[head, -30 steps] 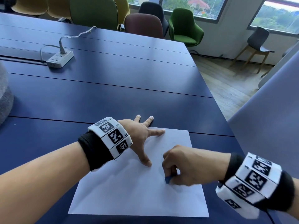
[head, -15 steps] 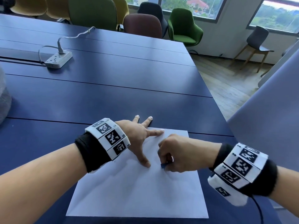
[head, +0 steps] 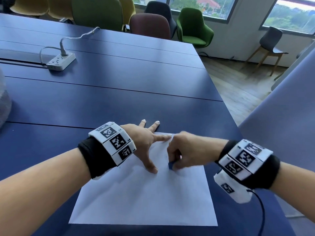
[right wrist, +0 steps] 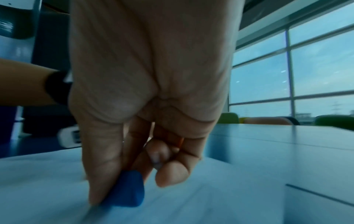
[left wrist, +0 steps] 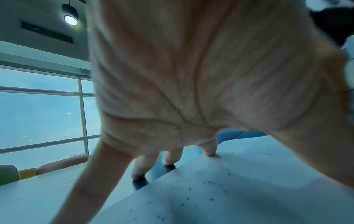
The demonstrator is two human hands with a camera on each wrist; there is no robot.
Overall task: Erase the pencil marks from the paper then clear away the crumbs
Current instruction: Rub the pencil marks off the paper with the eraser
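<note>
A white sheet of paper [head: 144,198] lies on the dark blue table [head: 102,99] in front of me. My left hand [head: 150,142] is spread flat, with thumb and index finger pressing the paper's upper part and two fingertips on the table beyond it. My right hand [head: 179,154] pinches a small blue eraser [head: 171,165] [right wrist: 128,189] against the paper, just right of the left thumb. Small dark crumbs [left wrist: 208,183] are scattered on the paper [left wrist: 249,189] under the left palm. The right wrist view is blurred by motion.
A white power strip [head: 60,61] with its cable lies at the table's far left. Upholstered chairs [head: 150,25] line the far side. The table's right edge [head: 238,130] runs close to the paper, with wooden floor beyond. A grey object [head: 4,103] sits at the left border.
My right hand with the eraser has moved up the paper, away from me and a little left, closer to the left thumb. The left hand has stayed spread in place.
</note>
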